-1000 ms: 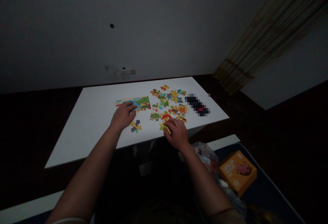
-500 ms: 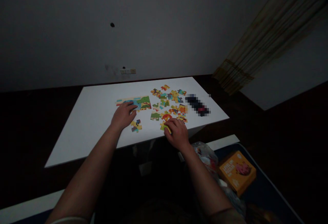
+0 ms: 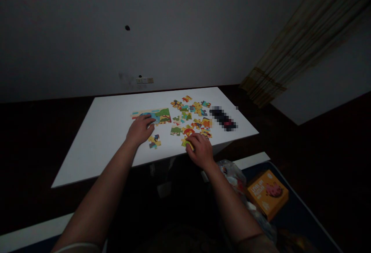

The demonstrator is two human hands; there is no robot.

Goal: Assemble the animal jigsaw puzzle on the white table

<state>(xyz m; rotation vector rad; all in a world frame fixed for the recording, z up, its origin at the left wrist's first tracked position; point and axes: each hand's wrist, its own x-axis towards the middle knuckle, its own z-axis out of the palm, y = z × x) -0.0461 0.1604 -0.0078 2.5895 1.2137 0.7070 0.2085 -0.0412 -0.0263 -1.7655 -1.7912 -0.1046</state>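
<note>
Jigsaw pieces [image 3: 197, 108]: three o'clock from assembled section [image 3: 162, 115].
Left hand [image 3: 141, 128]: fingers half-spread on section.
Right hand [image 3: 200, 148]: fingers curled over yellow-green piece [image 3: 190, 144], grip unclear.

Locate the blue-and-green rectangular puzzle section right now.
In the head view, the blue-and-green rectangular puzzle section lies left of centre on the white rectangular table, partly covered by the person's left hand, with scattered multicoloured puzzle pieces to its right.
</note>
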